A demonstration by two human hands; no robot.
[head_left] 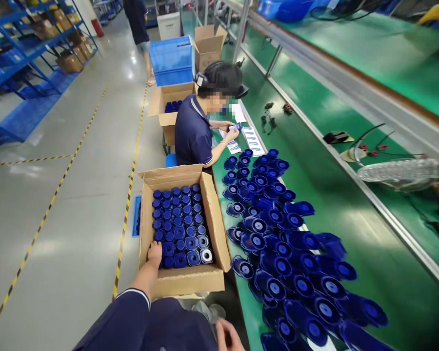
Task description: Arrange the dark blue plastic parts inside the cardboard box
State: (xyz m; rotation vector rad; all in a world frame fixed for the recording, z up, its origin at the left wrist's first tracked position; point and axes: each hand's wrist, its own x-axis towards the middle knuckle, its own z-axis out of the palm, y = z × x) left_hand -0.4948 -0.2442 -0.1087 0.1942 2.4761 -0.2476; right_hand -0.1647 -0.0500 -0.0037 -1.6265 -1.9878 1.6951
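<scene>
My left hand reaches down into an open cardboard box on the floor, resting on the blue round parts packed inside it; whether it grips one I cannot tell. My right hand lies near my lap at the bottom edge, fingers loosely curled, holding nothing visible. Several blue cone-shaped parts are spread on the green workbench to my right.
A co-worker sits ahead at the bench, handling a small blue part beside label sheets. Another open box, blue crates and shelves stand beyond. Someone's hand holds a plastic bag at the right.
</scene>
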